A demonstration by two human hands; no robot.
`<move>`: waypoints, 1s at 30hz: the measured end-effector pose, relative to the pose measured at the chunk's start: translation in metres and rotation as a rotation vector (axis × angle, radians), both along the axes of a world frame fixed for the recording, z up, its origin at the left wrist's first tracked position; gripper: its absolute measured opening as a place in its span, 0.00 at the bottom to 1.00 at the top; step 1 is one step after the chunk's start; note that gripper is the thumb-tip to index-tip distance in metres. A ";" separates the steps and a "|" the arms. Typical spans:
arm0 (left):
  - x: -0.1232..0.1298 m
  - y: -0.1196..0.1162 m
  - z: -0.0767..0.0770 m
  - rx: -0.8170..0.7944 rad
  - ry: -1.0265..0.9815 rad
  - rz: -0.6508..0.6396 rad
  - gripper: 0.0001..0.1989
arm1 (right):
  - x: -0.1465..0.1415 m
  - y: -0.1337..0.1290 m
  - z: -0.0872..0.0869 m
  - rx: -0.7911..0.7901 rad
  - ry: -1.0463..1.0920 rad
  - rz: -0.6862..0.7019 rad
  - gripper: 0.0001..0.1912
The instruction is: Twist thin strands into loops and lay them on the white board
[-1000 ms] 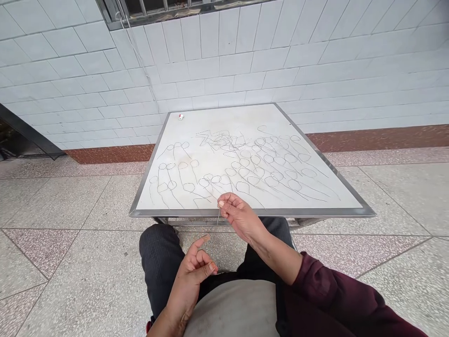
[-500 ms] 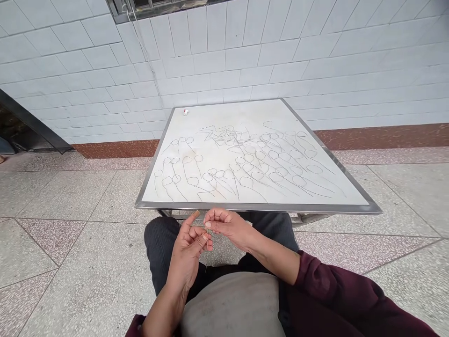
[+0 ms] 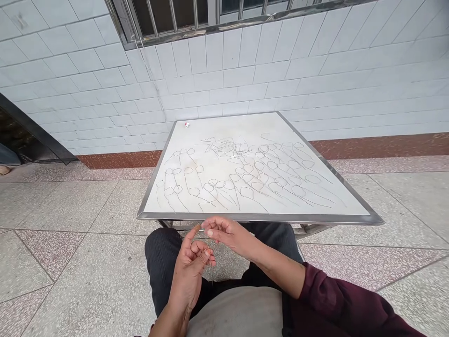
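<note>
At lower centre, the left hand (image 3: 189, 267) has thumb and curled finger pinched on a thin wire (image 3: 212, 274), probably to steady it; the wire's end hangs below. The right hand (image 3: 228, 234), just above and to the right, curls its fingers close by; whether they grip anything, I cannot tell. Beyond, on the surface (image 3: 224, 122), looped wires (image 3: 174, 189) lie spread left and right, perhaps to avoid snagging, with a tangled heap (image 3: 231, 149) near mid-frame.

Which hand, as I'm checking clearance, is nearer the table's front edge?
Right. The right hand just overlaps the table's front edge in view; the left hand sits lower, short of it.
</note>
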State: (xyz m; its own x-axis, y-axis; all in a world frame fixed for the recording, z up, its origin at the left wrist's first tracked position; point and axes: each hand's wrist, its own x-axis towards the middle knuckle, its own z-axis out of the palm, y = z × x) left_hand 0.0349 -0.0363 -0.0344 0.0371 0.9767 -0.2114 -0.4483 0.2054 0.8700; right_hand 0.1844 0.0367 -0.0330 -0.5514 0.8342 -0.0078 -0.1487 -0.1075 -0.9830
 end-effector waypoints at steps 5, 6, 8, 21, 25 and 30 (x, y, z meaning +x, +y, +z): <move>-0.002 0.001 -0.001 0.016 0.007 0.034 0.26 | 0.010 0.000 0.008 0.121 -0.074 -0.035 0.17; -0.003 0.001 -0.002 0.012 0.010 0.036 0.26 | 0.011 0.001 0.009 0.118 -0.085 -0.035 0.17; -0.003 0.001 -0.002 0.000 0.018 0.040 0.26 | 0.011 0.001 0.010 0.090 -0.101 -0.041 0.17; -0.017 0.014 -0.034 -0.015 0.114 0.001 0.25 | 0.013 0.052 0.018 0.016 -0.123 -0.200 0.15; -0.062 0.032 -0.070 0.066 0.429 0.223 0.26 | 0.016 0.103 0.041 0.045 -0.093 -0.278 0.10; -0.115 0.040 -0.121 0.087 0.880 0.429 0.28 | 0.011 0.167 0.055 -0.026 -0.092 -0.414 0.03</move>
State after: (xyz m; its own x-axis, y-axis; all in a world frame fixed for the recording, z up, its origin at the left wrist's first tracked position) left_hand -0.0801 0.0039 -0.1557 -0.4602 0.8842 0.0799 0.3457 0.0956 0.9334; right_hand 0.1956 0.2036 0.0224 -0.1658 0.9840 -0.0656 -0.0967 -0.0824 -0.9919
